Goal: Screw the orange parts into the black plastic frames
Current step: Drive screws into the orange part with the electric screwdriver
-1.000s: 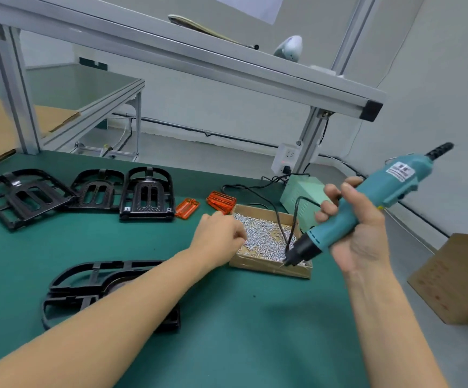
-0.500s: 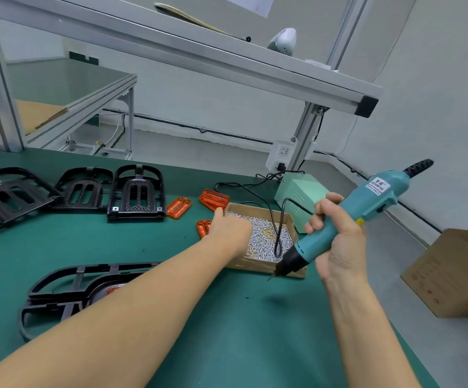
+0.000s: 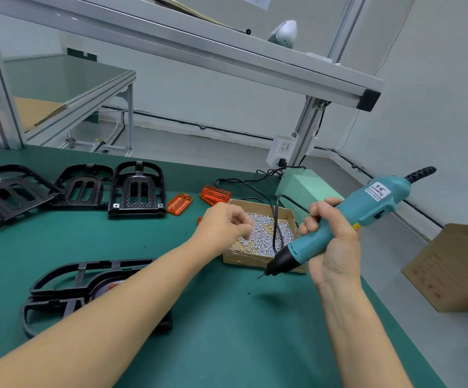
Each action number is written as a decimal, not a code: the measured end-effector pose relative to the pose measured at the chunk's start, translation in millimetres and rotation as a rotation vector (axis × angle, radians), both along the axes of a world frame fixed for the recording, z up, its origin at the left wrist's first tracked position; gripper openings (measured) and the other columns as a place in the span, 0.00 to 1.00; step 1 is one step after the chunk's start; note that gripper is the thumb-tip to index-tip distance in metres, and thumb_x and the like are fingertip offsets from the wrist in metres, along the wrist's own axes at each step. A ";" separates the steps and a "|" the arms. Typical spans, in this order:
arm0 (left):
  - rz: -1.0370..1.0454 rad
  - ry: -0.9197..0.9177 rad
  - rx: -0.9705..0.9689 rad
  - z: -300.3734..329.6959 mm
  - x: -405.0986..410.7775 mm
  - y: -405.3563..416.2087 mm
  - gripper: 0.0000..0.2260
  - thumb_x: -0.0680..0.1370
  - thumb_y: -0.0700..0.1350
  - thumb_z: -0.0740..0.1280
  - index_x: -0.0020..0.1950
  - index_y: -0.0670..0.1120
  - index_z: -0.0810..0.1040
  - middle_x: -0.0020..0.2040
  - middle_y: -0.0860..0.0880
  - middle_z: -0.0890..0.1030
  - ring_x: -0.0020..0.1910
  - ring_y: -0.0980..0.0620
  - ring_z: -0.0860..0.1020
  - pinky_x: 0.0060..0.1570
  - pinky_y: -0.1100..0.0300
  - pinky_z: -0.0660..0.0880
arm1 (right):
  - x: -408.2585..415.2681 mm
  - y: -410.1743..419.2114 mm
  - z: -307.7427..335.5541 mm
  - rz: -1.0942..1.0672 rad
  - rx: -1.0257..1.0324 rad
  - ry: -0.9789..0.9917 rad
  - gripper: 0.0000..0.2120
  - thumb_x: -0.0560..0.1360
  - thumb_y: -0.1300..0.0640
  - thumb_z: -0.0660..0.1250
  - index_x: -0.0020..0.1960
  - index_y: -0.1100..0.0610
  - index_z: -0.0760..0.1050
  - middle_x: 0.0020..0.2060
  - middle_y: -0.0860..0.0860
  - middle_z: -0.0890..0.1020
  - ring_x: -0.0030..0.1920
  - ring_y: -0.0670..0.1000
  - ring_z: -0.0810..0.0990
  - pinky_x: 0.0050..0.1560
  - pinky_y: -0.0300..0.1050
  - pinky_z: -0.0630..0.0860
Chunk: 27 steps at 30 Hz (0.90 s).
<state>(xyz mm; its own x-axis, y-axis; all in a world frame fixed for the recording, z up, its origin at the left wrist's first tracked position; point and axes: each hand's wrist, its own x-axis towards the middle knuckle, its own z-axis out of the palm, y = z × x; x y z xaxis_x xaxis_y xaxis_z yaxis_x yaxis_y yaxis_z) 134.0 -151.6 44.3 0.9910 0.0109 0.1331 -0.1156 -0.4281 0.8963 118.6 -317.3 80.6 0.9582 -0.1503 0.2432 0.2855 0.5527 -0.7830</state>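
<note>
Black plastic frames [image 3: 137, 189] on green bench mat [image 3: 227, 331], grey walls, right-hand fingers [image 3: 315, 217] gripping screwdriver [image 3: 339, 225], left-hand fingers [image 3: 238, 222] curled, contents unclear

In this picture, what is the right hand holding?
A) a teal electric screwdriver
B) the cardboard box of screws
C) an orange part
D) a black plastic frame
A: the right hand has its fingers curled round the body of the teal electric screwdriver, whose tip points down and left above the green table, beside the box of screws.
</note>
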 end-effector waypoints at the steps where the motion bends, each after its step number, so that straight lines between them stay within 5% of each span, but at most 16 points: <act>1: 0.000 0.010 -0.106 -0.7 -4.4 5.1 0.07 0.74 0.38 0.69 0.38 0.47 0.80 0.33 0.51 0.83 0.34 0.60 0.78 0.40 0.63 0.73 | -1.5 1.7 1.7 0.010 0.019 -0.002 0.09 0.67 0.65 0.67 0.38 0.52 0.71 0.30 0.51 0.74 0.26 0.47 0.70 0.29 0.38 0.69; 6: -0.009 0.097 -0.569 -2.0 -28.9 31.3 0.07 0.77 0.35 0.66 0.45 0.44 0.82 0.33 0.48 0.83 0.30 0.57 0.76 0.33 0.67 0.74 | -10.4 14.9 9.0 0.056 0.064 -0.046 0.09 0.69 0.65 0.66 0.39 0.52 0.71 0.32 0.51 0.74 0.28 0.48 0.71 0.32 0.39 0.70; 12: -0.003 0.153 -0.856 -4.4 -69.1 61.5 0.06 0.78 0.35 0.63 0.45 0.40 0.79 0.41 0.42 0.84 0.33 0.55 0.80 0.34 0.65 0.78 | -22.2 39.5 21.8 0.124 0.153 -0.136 0.07 0.70 0.62 0.65 0.41 0.51 0.69 0.34 0.50 0.75 0.29 0.47 0.71 0.34 0.38 0.72; 27: 0.001 0.283 -1.242 -6.5 -112.3 72.2 0.07 0.68 0.37 0.68 0.45 0.40 0.80 0.37 0.45 0.81 0.31 0.55 0.77 0.31 0.64 0.77 | -47.9 88.3 36.7 0.199 0.264 -0.217 0.07 0.71 0.63 0.62 0.42 0.51 0.69 0.31 0.47 0.68 0.26 0.44 0.67 0.31 0.37 0.69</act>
